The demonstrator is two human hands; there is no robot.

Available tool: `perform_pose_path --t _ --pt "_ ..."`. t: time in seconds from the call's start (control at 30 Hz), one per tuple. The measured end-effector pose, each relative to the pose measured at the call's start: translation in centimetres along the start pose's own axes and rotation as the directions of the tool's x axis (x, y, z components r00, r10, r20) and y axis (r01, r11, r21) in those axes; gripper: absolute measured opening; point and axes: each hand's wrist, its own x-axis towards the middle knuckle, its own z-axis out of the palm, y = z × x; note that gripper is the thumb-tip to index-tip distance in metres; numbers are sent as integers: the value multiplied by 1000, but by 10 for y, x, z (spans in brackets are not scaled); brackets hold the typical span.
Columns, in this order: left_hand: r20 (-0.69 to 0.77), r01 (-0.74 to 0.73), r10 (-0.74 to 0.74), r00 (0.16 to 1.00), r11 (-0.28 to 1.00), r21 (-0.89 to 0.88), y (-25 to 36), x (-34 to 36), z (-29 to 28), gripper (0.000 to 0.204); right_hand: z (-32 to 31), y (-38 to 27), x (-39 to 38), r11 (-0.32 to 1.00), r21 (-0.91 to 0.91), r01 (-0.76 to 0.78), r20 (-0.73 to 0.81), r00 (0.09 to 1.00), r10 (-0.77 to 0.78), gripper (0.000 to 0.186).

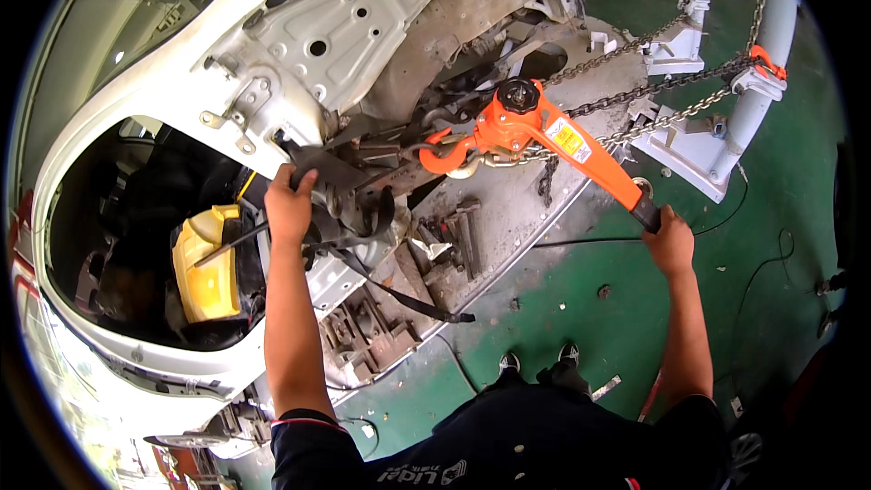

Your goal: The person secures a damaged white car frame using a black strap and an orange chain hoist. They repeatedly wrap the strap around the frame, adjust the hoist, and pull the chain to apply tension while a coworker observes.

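Note:
An orange lever chain hoist with a black knob hangs on chains across the work, its hook beside the dark parts at the bare white car body. My right hand is closed round the black grip at the end of the hoist's lever. My left hand is closed on the edge of the car body by the opening, next to a dark bracket; exactly what lies under its fingertips is partly hidden. A black strap dangles to the right of my left forearm.
A grey steel platform under the car holds metal blocks. Pale blue posts with chains stand at right on the green floor, where cables lie. A yellow plastic piece sits inside the car body's opening at left.

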Motion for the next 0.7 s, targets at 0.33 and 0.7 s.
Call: perform_pose_path --t 0.33,0.7 --pt "-450 -110 150 880 987 113 -44 -137 71 43 12 12 2 1000 27 6 -76 997 -4 29" --pt "711 770 -691 -129 383 511 -209 -593 135 60 8 1 0 999 44 22 -98 995 -18 30"
